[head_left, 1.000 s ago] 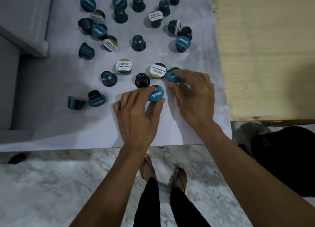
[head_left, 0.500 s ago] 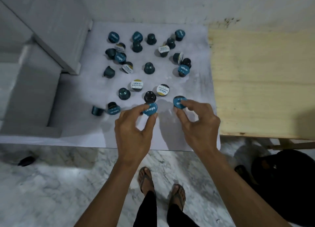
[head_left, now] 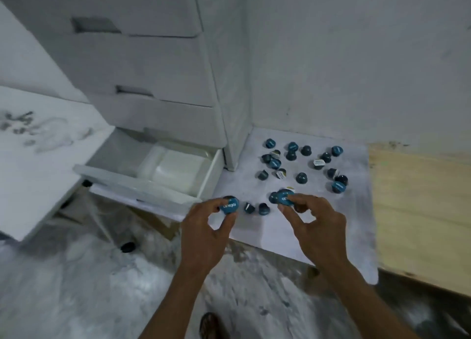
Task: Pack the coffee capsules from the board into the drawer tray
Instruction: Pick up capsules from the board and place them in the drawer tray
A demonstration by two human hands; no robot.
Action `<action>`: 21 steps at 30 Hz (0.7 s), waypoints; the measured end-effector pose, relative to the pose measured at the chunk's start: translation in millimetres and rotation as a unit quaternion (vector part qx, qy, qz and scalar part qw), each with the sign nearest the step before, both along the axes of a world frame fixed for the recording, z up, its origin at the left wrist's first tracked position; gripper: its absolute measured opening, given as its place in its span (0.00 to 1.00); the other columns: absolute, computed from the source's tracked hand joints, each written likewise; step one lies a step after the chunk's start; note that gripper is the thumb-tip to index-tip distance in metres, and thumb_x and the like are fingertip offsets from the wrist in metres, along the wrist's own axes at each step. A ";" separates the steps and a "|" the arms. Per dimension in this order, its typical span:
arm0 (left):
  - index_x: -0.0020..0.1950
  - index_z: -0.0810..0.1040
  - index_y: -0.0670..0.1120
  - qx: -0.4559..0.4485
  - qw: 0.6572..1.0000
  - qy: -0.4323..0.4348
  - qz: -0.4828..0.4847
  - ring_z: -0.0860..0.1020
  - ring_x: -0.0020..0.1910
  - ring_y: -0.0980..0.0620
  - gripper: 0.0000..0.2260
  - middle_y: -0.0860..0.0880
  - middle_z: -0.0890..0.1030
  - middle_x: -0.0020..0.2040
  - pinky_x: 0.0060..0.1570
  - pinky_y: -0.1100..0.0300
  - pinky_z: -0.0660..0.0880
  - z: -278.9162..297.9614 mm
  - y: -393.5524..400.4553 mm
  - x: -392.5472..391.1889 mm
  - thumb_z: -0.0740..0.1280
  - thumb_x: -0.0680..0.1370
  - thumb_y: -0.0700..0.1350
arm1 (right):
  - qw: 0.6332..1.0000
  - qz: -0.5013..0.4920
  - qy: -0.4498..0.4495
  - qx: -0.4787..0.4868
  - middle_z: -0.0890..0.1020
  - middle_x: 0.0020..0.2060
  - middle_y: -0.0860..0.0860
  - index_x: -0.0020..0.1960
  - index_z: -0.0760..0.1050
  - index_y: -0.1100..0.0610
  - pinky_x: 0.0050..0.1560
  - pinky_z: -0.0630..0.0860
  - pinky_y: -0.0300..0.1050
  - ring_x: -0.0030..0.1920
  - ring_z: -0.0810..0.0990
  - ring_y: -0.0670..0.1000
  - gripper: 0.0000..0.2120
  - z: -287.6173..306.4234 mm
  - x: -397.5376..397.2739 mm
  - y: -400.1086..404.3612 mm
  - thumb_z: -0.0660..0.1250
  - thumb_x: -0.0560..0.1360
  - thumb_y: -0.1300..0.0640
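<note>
Several dark coffee capsules (head_left: 301,177) with blue or white lids lie scattered on the white board (head_left: 280,226). My left hand (head_left: 204,234) pinches a blue-lidded capsule (head_left: 229,206) above the board's left edge, close to the open drawer. My right hand (head_left: 316,226) pinches another blue-lidded capsule (head_left: 285,198) over the board's front part. The open drawer (head_left: 204,183) at the left holds a pale translucent tray (head_left: 175,170) with nothing visible in it.
A white drawer cabinet (head_left: 158,66) rises behind the open drawer. A white slab (head_left: 38,155) juts out at the left. Bare wood (head_left: 418,211) adjoins the board on the right. The floor (head_left: 76,287) below is marble, and a foot (head_left: 211,326) shows at the bottom.
Both hands have lifted their capsules off the board and shifted left. The view has swung up and left, bringing the open drawer and cabinet into sight.
</note>
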State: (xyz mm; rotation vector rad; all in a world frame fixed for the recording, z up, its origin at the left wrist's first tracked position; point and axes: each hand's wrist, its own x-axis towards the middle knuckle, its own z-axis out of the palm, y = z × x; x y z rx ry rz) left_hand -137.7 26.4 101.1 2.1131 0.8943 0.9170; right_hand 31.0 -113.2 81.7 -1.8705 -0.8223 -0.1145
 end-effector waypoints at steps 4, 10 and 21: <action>0.55 0.78 0.56 0.013 0.998 0.040 0.040 0.73 0.50 0.70 0.14 0.69 0.74 0.49 0.48 0.77 0.68 7.4 55.3 -47.9 0.75 0.72 0.47 | 0.999 0.036 0.018 0.001 0.82 0.39 0.49 0.50 0.83 0.55 0.40 0.70 0.26 0.40 0.77 0.42 0.13 7.1 -29.4 48.5 0.79 0.67 0.58; 0.53 0.80 0.54 -0.013 0.998 0.051 0.029 0.77 0.49 0.62 0.11 0.64 0.77 0.48 0.49 0.59 0.77 12.5 165.8 -118.2 0.75 0.72 0.48 | 0.997 0.060 0.033 -0.020 0.82 0.40 0.49 0.50 0.83 0.51 0.40 0.74 0.32 0.41 0.79 0.43 0.12 7.7 -89.9 142.8 0.76 0.68 0.50; 0.48 0.80 0.55 0.015 0.990 0.123 -0.064 0.79 0.43 0.57 0.10 0.66 0.77 0.42 0.44 0.53 0.78 7.6 328.1 -147.0 0.77 0.70 0.47 | 0.996 0.039 0.029 -0.068 0.80 0.36 0.39 0.47 0.83 0.48 0.40 0.71 0.25 0.39 0.79 0.44 0.10 1.0 -138.0 258.2 0.79 0.67 0.53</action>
